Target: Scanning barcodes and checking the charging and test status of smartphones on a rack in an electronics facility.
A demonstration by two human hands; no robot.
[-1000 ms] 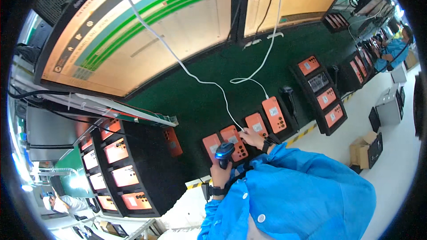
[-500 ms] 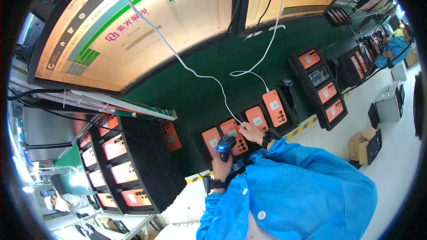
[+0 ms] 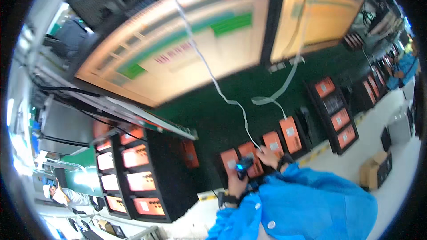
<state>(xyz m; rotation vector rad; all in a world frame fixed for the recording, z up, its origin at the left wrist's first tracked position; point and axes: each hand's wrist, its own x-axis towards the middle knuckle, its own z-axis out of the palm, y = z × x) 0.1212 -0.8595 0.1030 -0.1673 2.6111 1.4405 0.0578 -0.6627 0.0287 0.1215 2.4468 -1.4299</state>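
Note:
My left hand (image 3: 237, 186) is closed around the handle of a dark barcode scanner (image 3: 243, 167) with a blue glow on its head. The scanner hangs over a row of orange phones, hiding part of the leftmost phone (image 3: 229, 158) and of its neighbour (image 3: 248, 150). My right hand (image 3: 268, 156) is closed on the end of a white cable (image 3: 246, 122), between that second phone and a third phone (image 3: 272, 142). At the row's right end, a fourth phone (image 3: 291, 135) has another white cable (image 3: 282, 109) at its top edge. Motion blur hides the finer details.
Black foam trays (image 3: 162, 169) with orange phones stand at left; another such tray (image 3: 331, 106) lies at right. A lone phone (image 3: 190, 153) rests on the green mat (image 3: 213, 129). Two monitors (image 3: 191, 53) line the back. A cardboard box (image 3: 372, 171) sits far right.
The whole view has swung, so the bench and both hands appear lower and farther right. Both hands keep their holds on the scanner and the cable.

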